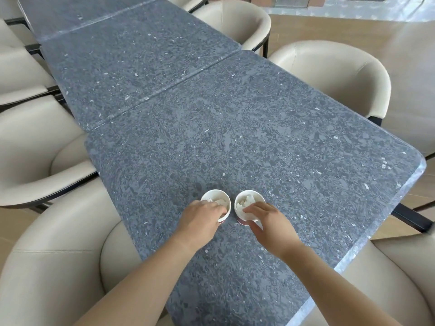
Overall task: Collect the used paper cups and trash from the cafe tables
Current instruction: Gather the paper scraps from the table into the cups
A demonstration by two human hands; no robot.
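The fingers [218,209] of the left hand [200,218] curled over the near rim of the left paper cup [211,196], gripping it. The right hand [268,223] gripped the right paper cup [255,196] likewise. Both cups held crumpled tissue [246,200] and stood side by side, just apart, on the grey speckled worktop [235,125] among cream chairs [329,74].

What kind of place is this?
Probably a cafe seating area: dark speckled tables pushed end to end, cream tub chairs along both sides, and two used paper cups stuffed with crumpled tissue.
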